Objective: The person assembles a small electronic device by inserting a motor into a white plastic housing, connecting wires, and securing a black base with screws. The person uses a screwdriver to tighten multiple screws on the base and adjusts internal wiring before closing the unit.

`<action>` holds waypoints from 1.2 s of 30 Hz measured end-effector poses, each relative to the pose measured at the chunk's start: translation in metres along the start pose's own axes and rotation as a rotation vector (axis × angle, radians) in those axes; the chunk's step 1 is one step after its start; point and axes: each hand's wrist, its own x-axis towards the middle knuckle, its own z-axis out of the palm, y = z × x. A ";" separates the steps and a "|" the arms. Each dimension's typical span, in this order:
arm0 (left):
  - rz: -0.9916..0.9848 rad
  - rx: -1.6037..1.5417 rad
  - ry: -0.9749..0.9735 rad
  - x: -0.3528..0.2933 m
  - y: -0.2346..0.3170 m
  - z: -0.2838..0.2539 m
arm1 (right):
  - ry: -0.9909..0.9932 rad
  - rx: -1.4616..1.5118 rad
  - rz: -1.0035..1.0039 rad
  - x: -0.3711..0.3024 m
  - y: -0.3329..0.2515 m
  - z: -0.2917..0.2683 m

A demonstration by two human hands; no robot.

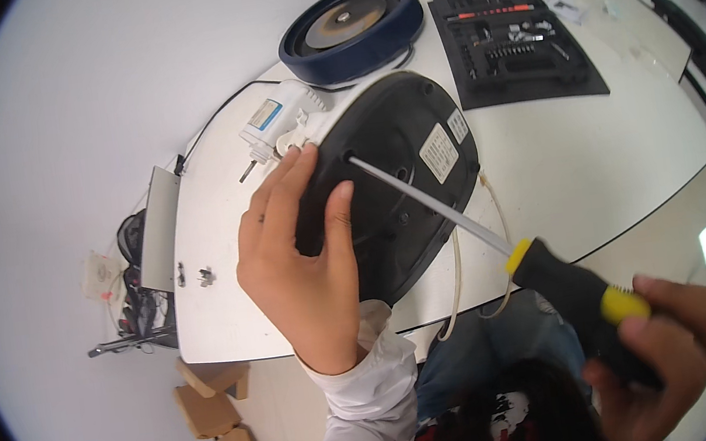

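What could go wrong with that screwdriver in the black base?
The screwdriver, held in the right hand, has its tip at a hole close to the left hand; a slip might jab it. The base could shift under pressure if the left hand's grip at its edge loosened. The cord hangs past the near edge of the table, so it might snag.

The tip of the screwdriver (518, 257) is sunk out of sight in the black base plate (388, 251), the left hand (293, 250) hides part of its rim, the right hand (673, 349) runs off the view's lower edge, and small pieces (206, 276) near the table's (584, 161) left edge are too tiny to identify.
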 end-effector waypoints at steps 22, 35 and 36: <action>0.001 0.141 0.054 -0.008 -0.008 -0.003 | 0.030 0.048 0.093 0.014 0.006 0.010; -0.061 0.195 0.019 -0.009 0.007 0.000 | -0.131 0.353 0.183 0.008 0.032 0.003; -0.063 0.195 0.021 -0.009 0.005 0.000 | -0.148 0.430 0.242 0.012 0.028 -0.001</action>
